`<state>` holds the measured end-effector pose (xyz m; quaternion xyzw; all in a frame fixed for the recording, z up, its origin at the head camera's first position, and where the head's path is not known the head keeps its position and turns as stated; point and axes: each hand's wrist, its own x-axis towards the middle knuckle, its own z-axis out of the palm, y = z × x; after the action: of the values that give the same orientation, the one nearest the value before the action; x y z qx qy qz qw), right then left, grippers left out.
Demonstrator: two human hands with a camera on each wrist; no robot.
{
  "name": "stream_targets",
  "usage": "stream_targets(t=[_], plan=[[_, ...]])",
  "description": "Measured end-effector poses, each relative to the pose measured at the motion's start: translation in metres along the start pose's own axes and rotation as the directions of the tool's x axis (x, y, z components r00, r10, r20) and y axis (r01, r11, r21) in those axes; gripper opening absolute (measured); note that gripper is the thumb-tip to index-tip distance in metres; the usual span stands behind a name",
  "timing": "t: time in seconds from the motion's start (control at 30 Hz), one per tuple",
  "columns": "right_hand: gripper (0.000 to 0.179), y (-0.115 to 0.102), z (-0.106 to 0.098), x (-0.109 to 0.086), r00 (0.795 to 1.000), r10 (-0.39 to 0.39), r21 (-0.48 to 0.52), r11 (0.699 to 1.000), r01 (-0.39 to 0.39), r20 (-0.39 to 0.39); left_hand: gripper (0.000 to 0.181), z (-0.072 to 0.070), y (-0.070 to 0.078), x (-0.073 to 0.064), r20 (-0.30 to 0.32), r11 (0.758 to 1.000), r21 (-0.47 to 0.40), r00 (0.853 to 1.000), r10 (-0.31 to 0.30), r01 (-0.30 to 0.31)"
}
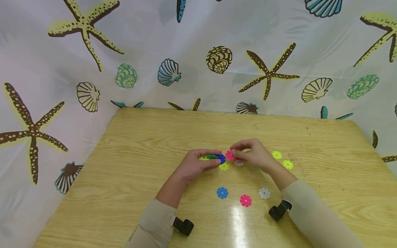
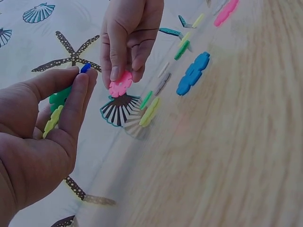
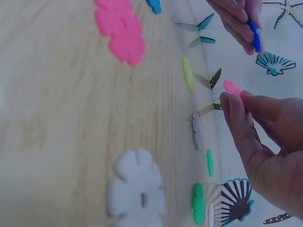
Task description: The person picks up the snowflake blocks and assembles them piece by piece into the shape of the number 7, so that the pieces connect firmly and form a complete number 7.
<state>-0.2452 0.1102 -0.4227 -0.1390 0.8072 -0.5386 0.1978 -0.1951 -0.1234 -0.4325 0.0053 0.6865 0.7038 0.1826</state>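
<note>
Over the middle of the table, my left hand (image 1: 193, 166) holds a short row of notched plastic discs. A dark blue disc (image 1: 221, 159) is pinched at its fingertips, and a green disc (image 2: 57, 98) and a yellow disc (image 2: 52, 122) show behind it, partly hidden by the fingers. My right hand (image 1: 256, 156) pinches a pink notched disc (image 1: 230, 155) between thumb and fingers. The pink disc is held up just right of the dark blue one, with a small gap between them in the head view.
Loose notched discs lie on the wooden table (image 1: 149, 137): a blue disc (image 1: 222, 193), another pink disc (image 1: 246, 200) and a white disc (image 1: 264, 193) nearer me, two yellow discs (image 1: 282, 159) at right. Several more lie below the hands. A shell-patterned curtain (image 1: 192, 31) hangs behind.
</note>
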Motion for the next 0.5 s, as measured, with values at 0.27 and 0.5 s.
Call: stream_targets(t=[0.27,0.5], plan=[[0.027,-0.001,0.000,-0.010,1.000,-0.011,0.064,0.998,0.012,-0.010,0.037,0.001,-0.001,0.000,-0.003,1.000,0.010,1.000,0.002,-0.002],[0.028,-0.007,0.000,-0.019,1.000,-0.010,0.104,0.995,0.010,0.000,0.035,0.002,-0.001,0.001,-0.018,1.000,0.000,1.000,-0.016,0.016]])
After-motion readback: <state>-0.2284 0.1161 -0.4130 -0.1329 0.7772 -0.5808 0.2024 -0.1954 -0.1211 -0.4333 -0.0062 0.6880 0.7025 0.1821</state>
